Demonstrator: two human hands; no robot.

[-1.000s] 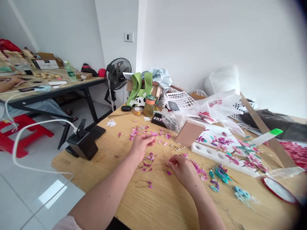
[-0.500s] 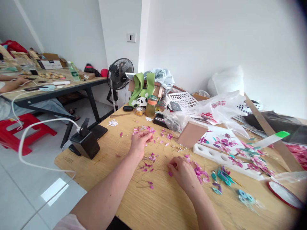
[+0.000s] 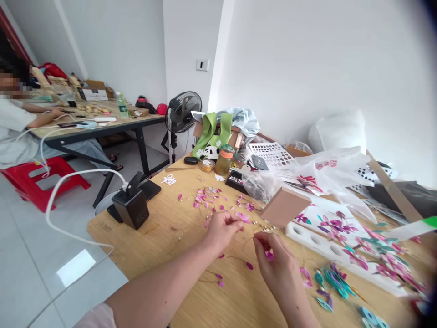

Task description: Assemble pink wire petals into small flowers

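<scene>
1. Hands meet over the middle of the light wooden surface [image 3: 191, 228]. The left hand [image 3: 221, 230] pinches a small pink paper flower [image 3: 243, 217] between thumb and fingertips, closed on it.
2. The right hand [image 3: 278, 266] is curled, its thumb and forefinger pressed together as if on a thin wire stem, too fine to make out for certain; a pink petal [image 3: 269, 256] shows against its palm.
3. The flower lies just ahead of the left hand and just left of the right fingertips, so the two hands are almost touching, with the left one nearer to it. Any stem would run roughly left to right between them.
4. Loose pink petals [image 3: 205, 198] lie scattered farther off on the surface, and a brown cardboard block [image 3: 285, 207] stands just beyond the right hand.
5. A black box-shaped device [image 3: 131, 207] sits well apart to the left, near the edge.
</scene>
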